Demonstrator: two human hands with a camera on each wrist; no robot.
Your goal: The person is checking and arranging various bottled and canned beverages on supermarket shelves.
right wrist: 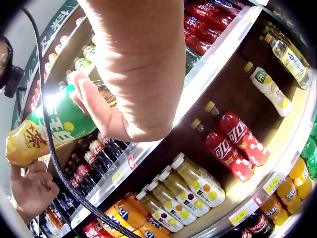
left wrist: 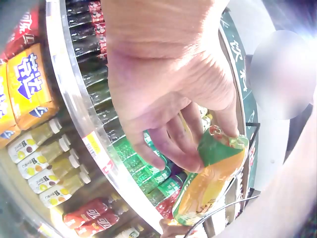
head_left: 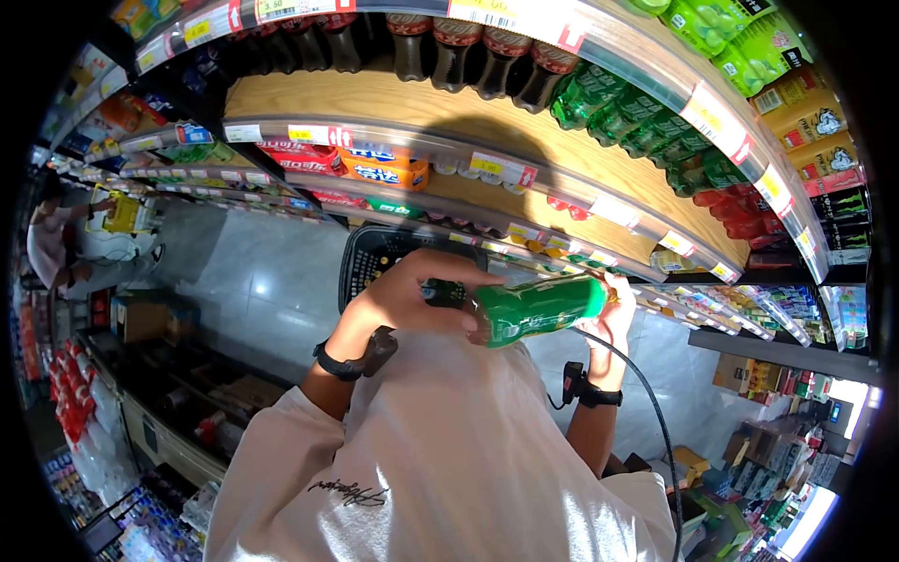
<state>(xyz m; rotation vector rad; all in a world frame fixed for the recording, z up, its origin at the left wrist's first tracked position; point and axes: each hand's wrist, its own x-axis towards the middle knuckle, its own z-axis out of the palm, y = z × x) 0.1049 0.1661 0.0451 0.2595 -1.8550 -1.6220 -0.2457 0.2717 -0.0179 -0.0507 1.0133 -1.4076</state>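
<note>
A tea bottle (head_left: 541, 309) with a green and yellow label lies sideways in front of the person's chest, between both hands. The left hand (head_left: 403, 292) pinches its base end between thumb and fingers. At the other end, the right hand (head_left: 613, 314) grips the neck and hides most of it. In the right wrist view the label of the tea bottle (right wrist: 62, 121) shows green near the neck and yellow toward the base, where the left hand (right wrist: 34, 191) has bent fingers. The left wrist view has the left hand (left wrist: 168, 89) over the bottle's end (left wrist: 213, 173).
A black shopping basket (head_left: 361, 258) stands below, partly behind the left hand, with a dark item (head_left: 443, 292) in it. Drink shelves (head_left: 393, 103) curve ahead, with cola and green bottles (head_left: 613, 108). A black cable (head_left: 655, 393) hangs by the right arm. Another person (head_left: 61, 234) is far left.
</note>
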